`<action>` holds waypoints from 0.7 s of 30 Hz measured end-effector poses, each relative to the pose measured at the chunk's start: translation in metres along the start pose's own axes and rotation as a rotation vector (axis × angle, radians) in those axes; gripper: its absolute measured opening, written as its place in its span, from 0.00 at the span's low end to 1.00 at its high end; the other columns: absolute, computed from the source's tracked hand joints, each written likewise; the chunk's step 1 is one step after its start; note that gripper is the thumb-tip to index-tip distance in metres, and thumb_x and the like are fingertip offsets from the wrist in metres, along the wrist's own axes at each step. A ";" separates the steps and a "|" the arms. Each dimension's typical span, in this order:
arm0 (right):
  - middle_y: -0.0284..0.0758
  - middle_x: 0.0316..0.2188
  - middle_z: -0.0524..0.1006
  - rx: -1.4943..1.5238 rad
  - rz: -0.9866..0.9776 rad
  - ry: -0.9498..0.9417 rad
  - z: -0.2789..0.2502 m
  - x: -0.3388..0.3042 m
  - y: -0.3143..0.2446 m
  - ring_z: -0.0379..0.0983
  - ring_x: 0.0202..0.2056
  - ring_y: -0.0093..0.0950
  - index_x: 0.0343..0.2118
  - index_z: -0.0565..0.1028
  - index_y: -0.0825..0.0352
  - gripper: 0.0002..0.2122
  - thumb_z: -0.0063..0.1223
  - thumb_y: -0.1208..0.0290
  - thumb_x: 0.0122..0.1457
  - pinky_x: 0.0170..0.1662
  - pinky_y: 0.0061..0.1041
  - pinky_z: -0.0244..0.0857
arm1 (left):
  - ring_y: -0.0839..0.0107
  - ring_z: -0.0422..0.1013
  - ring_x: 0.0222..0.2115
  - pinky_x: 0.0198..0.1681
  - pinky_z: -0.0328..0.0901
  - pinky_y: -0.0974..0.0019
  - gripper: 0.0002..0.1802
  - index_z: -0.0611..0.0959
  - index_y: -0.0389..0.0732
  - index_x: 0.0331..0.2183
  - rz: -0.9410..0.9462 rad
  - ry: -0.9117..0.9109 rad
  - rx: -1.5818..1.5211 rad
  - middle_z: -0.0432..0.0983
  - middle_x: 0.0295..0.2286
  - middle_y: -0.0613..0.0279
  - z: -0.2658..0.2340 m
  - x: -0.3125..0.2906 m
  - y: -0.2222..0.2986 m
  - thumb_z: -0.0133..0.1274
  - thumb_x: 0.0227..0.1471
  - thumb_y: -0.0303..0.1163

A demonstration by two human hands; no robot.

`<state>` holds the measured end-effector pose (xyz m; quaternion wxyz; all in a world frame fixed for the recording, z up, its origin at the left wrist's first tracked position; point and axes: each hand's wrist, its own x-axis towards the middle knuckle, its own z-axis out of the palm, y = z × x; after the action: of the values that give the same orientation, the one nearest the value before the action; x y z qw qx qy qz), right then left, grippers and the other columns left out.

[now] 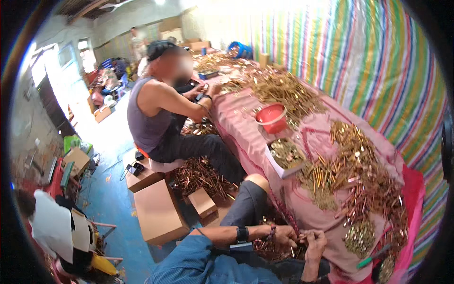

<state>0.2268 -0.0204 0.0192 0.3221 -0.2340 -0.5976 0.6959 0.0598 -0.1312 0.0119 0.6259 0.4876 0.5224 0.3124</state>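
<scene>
My left hand [284, 235], with a black watch and a beaded bracelet on its arm, is at the near edge of the cloth-covered table. Close beside it, my right hand [315, 242] is raised with its fingers bent together. Both hands are closed in a pinch at nearly the same spot. Whatever they hold is too small and blurred to name. Below them is a heap of shiny reddish metal pieces [270, 247], partly hidden by my arm. On the table to the right lies a pile of small gold-coloured parts [359, 236].
A pink cloth [241, 128] covers the long table. On it are a red bowl [272, 118], a white box of small parts [285, 158] and heaps of gold tubes [279, 92]. A co-worker [156, 104] sits ahead on the left. Cardboard boxes [158, 213] stand on the floor.
</scene>
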 end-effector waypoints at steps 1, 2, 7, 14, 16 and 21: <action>0.40 0.28 0.80 -0.050 0.009 0.020 -0.002 0.000 0.006 0.78 0.25 0.25 0.35 0.73 0.72 0.12 0.61 0.67 0.61 0.29 0.24 0.74 | 0.67 0.78 0.26 0.28 0.73 0.59 0.15 0.83 0.34 0.37 0.189 0.005 0.314 0.82 0.26 0.55 -0.013 0.010 -0.015 0.60 0.55 0.38; 0.39 0.25 0.80 -0.108 0.053 0.081 0.003 0.001 0.001 0.77 0.24 0.23 0.32 0.74 0.71 0.10 0.61 0.69 0.60 0.27 0.23 0.72 | 0.63 0.79 0.31 0.34 0.72 0.58 0.18 0.84 0.35 0.40 0.209 0.066 0.397 0.83 0.31 0.52 -0.018 0.010 -0.019 0.60 0.51 0.37; 0.37 0.27 0.81 -0.420 0.322 -0.260 0.014 0.015 -0.010 0.76 0.28 0.23 0.34 0.78 0.72 0.11 0.63 0.68 0.56 0.32 0.25 0.71 | 0.61 0.78 0.37 0.41 0.73 0.59 0.24 0.81 0.36 0.49 0.056 0.315 0.325 0.82 0.39 0.50 -0.072 -0.021 -0.004 0.58 0.57 0.42; 0.41 0.27 0.81 -0.725 0.125 -0.038 0.016 0.068 -0.017 0.77 0.28 0.29 0.35 0.80 0.71 0.09 0.59 0.69 0.58 0.34 0.30 0.69 | 0.69 0.78 0.26 0.26 0.74 0.67 0.22 0.77 0.30 0.49 -0.048 0.511 0.031 0.79 0.33 0.55 -0.115 -0.019 0.022 0.53 0.63 0.39; 0.42 0.27 0.81 -0.760 0.064 0.038 0.013 0.092 -0.015 0.77 0.28 0.30 0.35 0.80 0.71 0.09 0.59 0.69 0.58 0.33 0.30 0.69 | 0.71 0.78 0.25 0.25 0.74 0.67 0.20 0.78 0.29 0.47 0.019 0.547 0.071 0.80 0.31 0.57 -0.126 -0.008 0.010 0.52 0.63 0.38; 0.46 0.27 0.80 -0.838 -0.189 0.212 0.030 0.157 -0.023 0.78 0.28 0.35 0.34 0.79 0.71 0.09 0.58 0.69 0.59 0.33 0.33 0.69 | 0.74 0.77 0.25 0.25 0.74 0.69 0.18 0.80 0.31 0.45 0.011 0.579 0.088 0.80 0.31 0.59 -0.130 0.000 0.020 0.51 0.63 0.37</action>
<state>0.1021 0.0747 0.0566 0.3211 -0.3590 -0.8106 0.3329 -0.0630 -0.0880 0.0335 0.4270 0.4078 0.6898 0.4190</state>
